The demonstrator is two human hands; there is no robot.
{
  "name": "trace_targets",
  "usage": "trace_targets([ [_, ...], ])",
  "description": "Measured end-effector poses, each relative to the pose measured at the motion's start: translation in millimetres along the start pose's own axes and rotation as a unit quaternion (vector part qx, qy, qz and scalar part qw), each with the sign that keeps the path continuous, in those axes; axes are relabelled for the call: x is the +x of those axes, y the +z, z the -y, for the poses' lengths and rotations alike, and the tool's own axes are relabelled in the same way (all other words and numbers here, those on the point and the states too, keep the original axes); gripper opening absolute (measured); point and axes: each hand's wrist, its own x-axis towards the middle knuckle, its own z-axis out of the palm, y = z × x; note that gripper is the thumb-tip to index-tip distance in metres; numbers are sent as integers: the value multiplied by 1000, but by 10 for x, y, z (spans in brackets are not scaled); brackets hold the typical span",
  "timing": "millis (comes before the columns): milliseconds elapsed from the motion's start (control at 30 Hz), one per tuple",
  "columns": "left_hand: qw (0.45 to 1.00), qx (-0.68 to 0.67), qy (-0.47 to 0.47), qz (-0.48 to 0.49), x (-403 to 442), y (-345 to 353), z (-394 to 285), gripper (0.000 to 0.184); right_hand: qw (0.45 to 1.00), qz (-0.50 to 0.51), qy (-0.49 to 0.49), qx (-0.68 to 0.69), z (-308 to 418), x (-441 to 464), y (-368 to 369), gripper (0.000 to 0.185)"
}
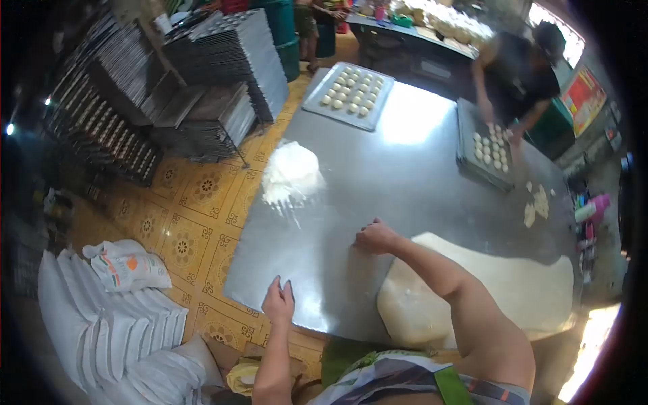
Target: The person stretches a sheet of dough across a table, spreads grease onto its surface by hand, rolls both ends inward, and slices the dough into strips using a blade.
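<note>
My left hand is above the near left edge of the metal table, thumb and fingers apart, holding nothing. Farther in, my right hand is low over the table, its fingers curled together; whether anything is inside them is hidden. A wide flat sheet of dough lies to the right, partly under my right arm. Beyond my hands, at the table's left side, sits a heap of white flour with streaks spread toward me.
A tray of dough balls lies at the far end. At the far right a co-worker handles dough balls on stacked trays, near dough scraps. White sacks and tray stacks stand left on the tiled floor.
</note>
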Motion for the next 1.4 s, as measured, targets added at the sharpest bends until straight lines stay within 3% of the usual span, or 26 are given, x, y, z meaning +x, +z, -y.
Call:
trace_targets([
  [67, 999, 25, 8, 26, -22, 59, -257, 35, 998, 52, 21, 6, -122, -409, 183, 36],
  [133, 989, -116, -25, 94, -250, 205, -614, 37, 993, 57, 92, 46, -93, -711, 282, 39],
  [167, 987, -110, -25, 113, -432, 289, -829, 37, 996, 17, 74, 51, -117, -798, 404, 40],
  [233, 918, -201, -78, 332, -791, 451, -1375, 42, 997, -28, 52, 55, -152, -948, 633, 41],
  [300, 920, -211, -94, 316, -1065, 742, -1591, 43, 964, -256, -64, -21, -178, -1107, 650, 45],
  [333, 919, -226, -111, 304, -1145, 891, -1696, 43, 961, -265, -72, -26, -243, -1236, 623, 45],
  [400, 921, -234, -124, 286, -1356, 907, -1925, 44, 984, -158, -72, 27, -194, -1622, 440, 48],
  [500, 952, -131, 59, 270, -1542, 737, -2530, 46, 994, -88, -27, 65, -290, -2206, 28, 48],
  [533, 953, -133, 65, 263, -1612, 699, -2773, 46, 994, -53, 9, 95, -295, -2391, -39, 47],
  [600, 895, 95, 249, 359, -1797, 613, -3105, 47, 991, -19, 40, 129, -247, -2535, 8, 46],
  [633, 894, 99, 253, 356, -1806, 595, -3111, 47, 990, -89, 9, 105, -230, -2443, 63, 46],
  [700, 915, -157, 85, 362, -1826, 590, -3021, 49, 972, -226, -46, 50, -288, -2228, 133, 46],
  [733, 890, -284, -6, 357, -1855, 612, -2955, 50, 972, -228, -41, 48, -343, -2176, 239, 46],
  [767, 888, -285, -4, 361, -1899, 640, -2824, 50, 948, -311, -60, 29, -360, -2133, 373, 46],
  [833, 967, -125, 46, 215, -1904, 695, -2385, 56, 877, -471, -95, -5, -354, -1969, 567, 46],
  [867, 987, -46, 69, 136, -1857, 737, -2299, 60, 879, -468, -91, -5, -381, -1898, 566, 46],
  [900, 987, -50, 63, 140, -1865, 837, -2242, 60, 897, -435, -82, 4, -411, -1831, 582, 48],
  [1033, 962, -89, 2, 258, -1847, 1091, -2081, 74, 929, -366, -49, 16, -482, -1509, 538, 51],
  [1167, 939, -153, 49, 305, -1775, 1028, -2171, 77, 940, -339, -45, 5, -457, -1735, 521, 49],
  [1233, 948, -65, 96, 296, -1886, 730, -2706, 73, 952, -296, -82, 11, -508, -2142, 512, 47],
  [1300, 947, -17, 119, 297, -1917, 546, -3085, 71, 958, -286, 1, 3, -546, -2647, 303, 46],
  [1367, 874, -141, 276, 375, -1962, 444, -3305, 59, 957, -265, 116, 2, -670, -2840, 349, 47],
  [1400, 869, -142, 270, 390, -1997, 488, -3274, 59, 959, -245, 140, 6, -736, -2824, 298, 46],
])
